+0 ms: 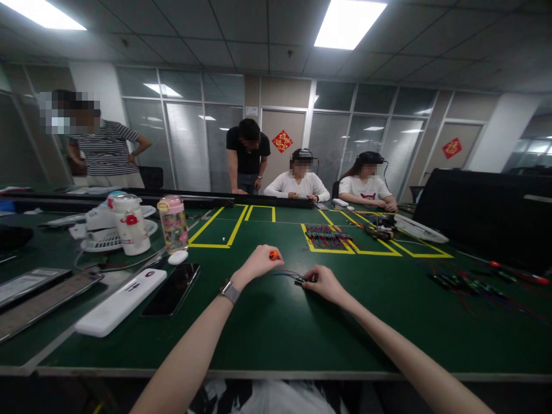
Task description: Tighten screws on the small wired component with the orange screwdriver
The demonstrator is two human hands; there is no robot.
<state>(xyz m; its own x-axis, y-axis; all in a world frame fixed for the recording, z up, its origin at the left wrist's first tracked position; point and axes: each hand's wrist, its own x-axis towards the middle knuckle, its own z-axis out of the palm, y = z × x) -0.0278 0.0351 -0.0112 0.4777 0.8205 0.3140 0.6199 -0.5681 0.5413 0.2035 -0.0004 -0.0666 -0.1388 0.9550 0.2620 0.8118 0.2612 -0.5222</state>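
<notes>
Evidently mid-job: a small dark part [299, 282] sits pinched just at the green tabletop [310, 345]

The part is in the right hand [321, 283], thumb and fingertips clamped on its near end, with thin red and blue wires [285, 272] running off it to the left. Just left of the part and a little farther out, the left hand [260, 265] has its fingers curled shut on an orange piece [273, 255], perhaps a tool handle; the rest of it is hidden.

As for progress, this one part seems under way, both hands being busy around it. Beyond the part, a dense wired bundle [328, 236] lies within yellow tape [332, 251]; well to its right are loose wired boards [470, 283]. I would guess that one group is handled and the other waiting, but which is which cannot be told.

Both forearms reach forward and converge on the part. The right one comes in low from its right, back of the hand upward; the left, wearing a watch [230, 291], slants in from its left, wrist bent inward and seemingly lifted off the table.

Farther left of the part lie a black phone [171, 289] and a long white case [123, 302].
</notes>
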